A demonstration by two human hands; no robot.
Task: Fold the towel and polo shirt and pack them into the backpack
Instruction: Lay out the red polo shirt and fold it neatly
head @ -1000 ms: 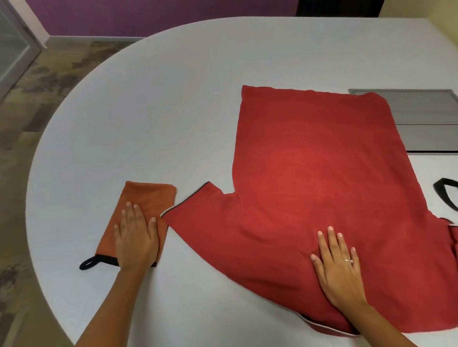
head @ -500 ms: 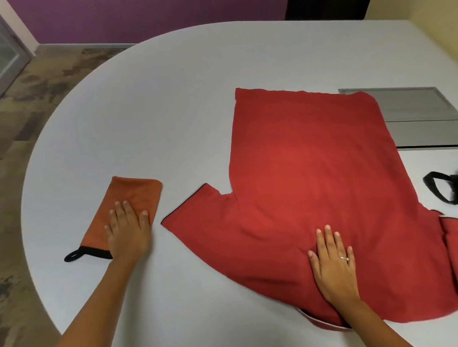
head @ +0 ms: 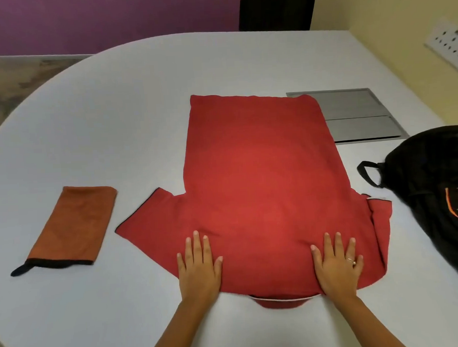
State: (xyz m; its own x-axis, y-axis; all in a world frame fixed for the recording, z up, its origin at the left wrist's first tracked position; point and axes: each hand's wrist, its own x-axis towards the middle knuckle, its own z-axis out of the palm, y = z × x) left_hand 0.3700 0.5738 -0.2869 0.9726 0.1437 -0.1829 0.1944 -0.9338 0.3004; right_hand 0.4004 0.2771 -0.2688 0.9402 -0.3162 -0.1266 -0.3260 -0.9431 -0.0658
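Left hand point(head: 199, 267) has left the folded towel point(head: 73, 226) and now lies flat on the polo point(head: 263, 192), fingers point(head: 197, 244) straight, gripping nothing. Right hand point(head: 336, 266) stays flat on the shoulder edge, fingers straight, a ring on one; the collar shows at the near hem between both wrists. Towel lies well left of the left fingers on the desk point(head: 112, 99); backpack point(head: 440, 183) sits right of the right fingers.

Polo shirt point(head: 263, 187) & towel point(head: 74, 224): matt cloth. Table point(head: 113, 113) smooth, matt; floor-box panel point(head: 357, 113) brushed metal.
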